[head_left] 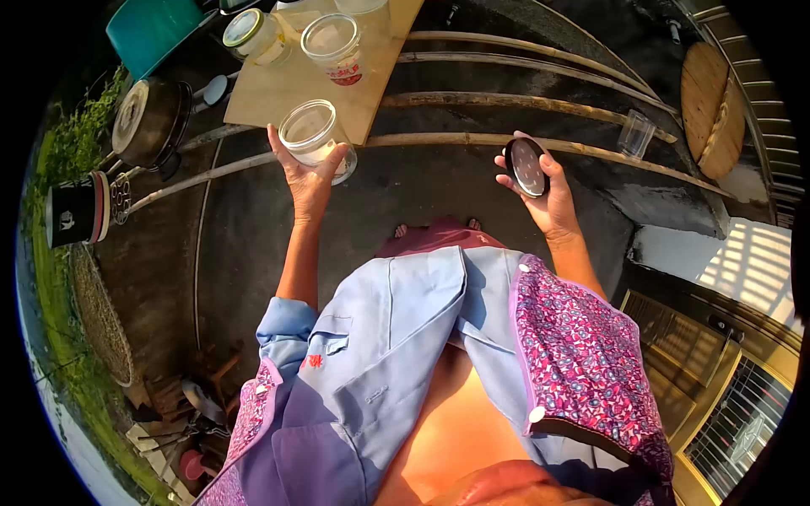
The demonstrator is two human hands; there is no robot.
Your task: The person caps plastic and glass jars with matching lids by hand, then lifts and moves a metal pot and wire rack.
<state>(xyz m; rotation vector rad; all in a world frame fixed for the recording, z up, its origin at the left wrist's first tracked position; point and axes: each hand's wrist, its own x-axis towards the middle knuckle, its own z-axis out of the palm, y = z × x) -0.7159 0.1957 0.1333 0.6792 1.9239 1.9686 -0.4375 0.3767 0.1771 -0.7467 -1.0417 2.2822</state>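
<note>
My left hand is wrapped round a clear glass jar, whose open mouth points up. The jar is at the near corner of a light wooden board; whether it touches the board I cannot tell. Out to the right, my right hand grips a round jar lid by its dark rim, with its paler, spotted face showing. Jar and lid are well apart. On the board behind stand an open glass jar with a red label and a jar with a green-and-gold lid.
Several bamboo poles run across in front of me. A clear cup rests on them at the right, near a round wooden lid. At the left are a dark pot and a teal basin.
</note>
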